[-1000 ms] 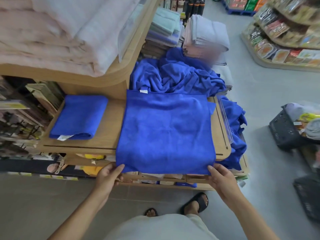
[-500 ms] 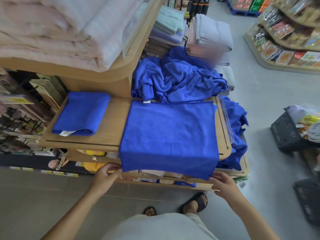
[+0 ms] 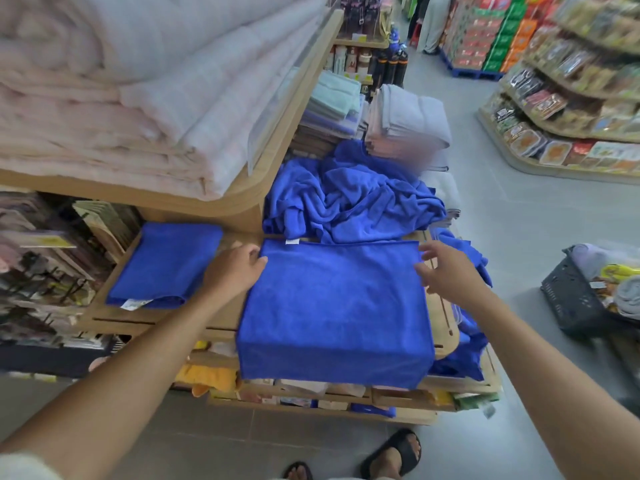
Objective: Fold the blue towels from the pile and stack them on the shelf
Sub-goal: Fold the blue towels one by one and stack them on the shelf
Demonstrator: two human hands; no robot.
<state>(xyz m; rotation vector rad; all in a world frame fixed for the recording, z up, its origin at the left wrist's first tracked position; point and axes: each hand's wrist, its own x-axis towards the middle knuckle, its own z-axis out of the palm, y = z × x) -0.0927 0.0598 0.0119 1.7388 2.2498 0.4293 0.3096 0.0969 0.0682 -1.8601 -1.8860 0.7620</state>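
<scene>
Overall, room: shop aisle with a grey floor (image 3: 502,237), racks of packaged goods (image 3: 571,98) across it, and a dark plastic basket (image 3: 571,299) standing to the right.
Upper shelf: bulky pale folded quilts (image 3: 138,98) stacked above the work area.
Surface: light wooden display shelf (image 3: 445,317), flat and smooth. Cloth should slide over it easily.
Pile: crumpled heap of loose blue microfibre towels (image 3: 349,199) at the back of the shelf, spilling over its right end. It looks light, limp and tangled, so I would lift one towel out by a corner.
Working towel: flat rectangular blue towel (image 3: 336,306) spread in front of the pile, its near edge hanging over the shelf front. It is soft with no stiffness. I would pinch both far corners or the side edges so the fold stays square.
Finished towel: neatly folded blue towel (image 3: 166,265) lying to the left on the same shelf, apart from the spread one.
Left hand (image 3: 232,268): fingertips at the towel's left edge near the far corner. I cannot tell whether they pinch it.
Right hand (image 3: 446,268): fingers loosely spread just beside the right edge, holding nothing.
</scene>
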